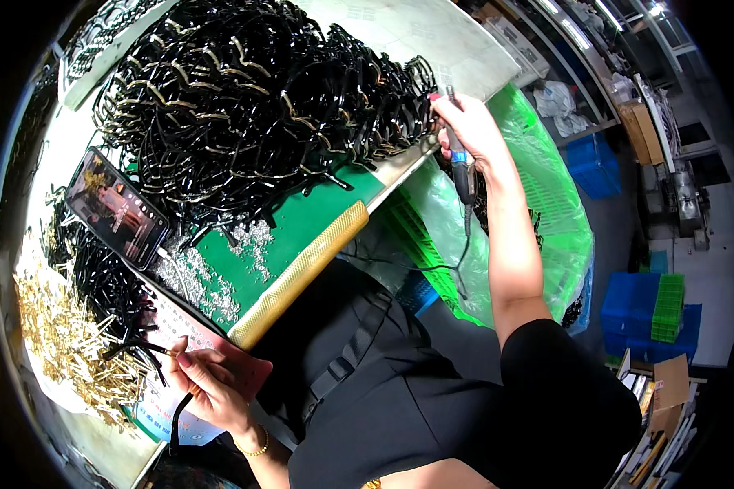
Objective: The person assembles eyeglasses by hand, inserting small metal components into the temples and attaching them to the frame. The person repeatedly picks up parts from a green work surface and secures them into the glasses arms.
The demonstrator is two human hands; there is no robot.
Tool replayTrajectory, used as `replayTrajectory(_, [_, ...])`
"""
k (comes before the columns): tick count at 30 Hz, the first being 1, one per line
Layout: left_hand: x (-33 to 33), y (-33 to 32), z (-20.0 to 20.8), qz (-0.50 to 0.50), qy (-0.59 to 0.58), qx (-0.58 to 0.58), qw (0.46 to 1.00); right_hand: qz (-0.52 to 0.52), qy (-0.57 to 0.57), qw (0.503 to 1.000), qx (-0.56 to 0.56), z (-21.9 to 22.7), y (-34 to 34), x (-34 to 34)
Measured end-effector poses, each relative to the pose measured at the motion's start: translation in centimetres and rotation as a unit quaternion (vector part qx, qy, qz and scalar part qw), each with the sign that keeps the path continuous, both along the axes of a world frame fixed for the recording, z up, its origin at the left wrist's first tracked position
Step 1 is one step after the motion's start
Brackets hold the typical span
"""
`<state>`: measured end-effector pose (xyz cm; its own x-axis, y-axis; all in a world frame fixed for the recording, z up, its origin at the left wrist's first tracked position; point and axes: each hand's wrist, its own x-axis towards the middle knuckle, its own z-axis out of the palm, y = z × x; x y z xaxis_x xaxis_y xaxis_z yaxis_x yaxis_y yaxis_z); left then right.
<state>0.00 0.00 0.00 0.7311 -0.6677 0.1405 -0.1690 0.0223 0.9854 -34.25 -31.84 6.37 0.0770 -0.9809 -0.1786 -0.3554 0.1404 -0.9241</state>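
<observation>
"What's leftmost for you?"
"Gold pieces [65, 326] along the left edge of the table [457, 49], then a phone [114, 210]."
"And the hands?"
"I see the left hand [212, 387] by the near edge, fingertips pinching a black strip [139, 345]. Past a black heap [245, 106], the right hand [475, 126] curls tightly around a corded tool [463, 175] near the right corner."

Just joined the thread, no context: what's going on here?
A person's left hand holds a thin black strip near a heap of gold pins. The right hand grips a corded pen-shaped tool beside a large pile of black strips. A lit phone sits near silvery bits scattered on a green mat.
</observation>
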Motion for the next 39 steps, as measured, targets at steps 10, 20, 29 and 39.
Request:
replayTrajectory(10, [1.1,1.2,1.3,0.008,-0.005,-0.019,1.0,-0.054,0.0,0.998,-0.036,-0.6,-0.1,-0.6])
replayTrajectory(20, [1.4,2.7,0.9,0.103,-0.075,-0.111,0.986,0.219,-0.148,0.964,-0.004,6.3,14.7,11.1])
replayTrajectory(29, [1.2,2.0,0.8,-0.001,-0.034,0.067,0.997,0.594,0.2,0.778,0.05,3.3,17.3,19.5])
replayTrajectory(39, [2.7,-1.4,3.5,-0.244,-0.295,0.123,0.915,0.54,0.381,0.705,-0.256,1.9,14.8,17.4])
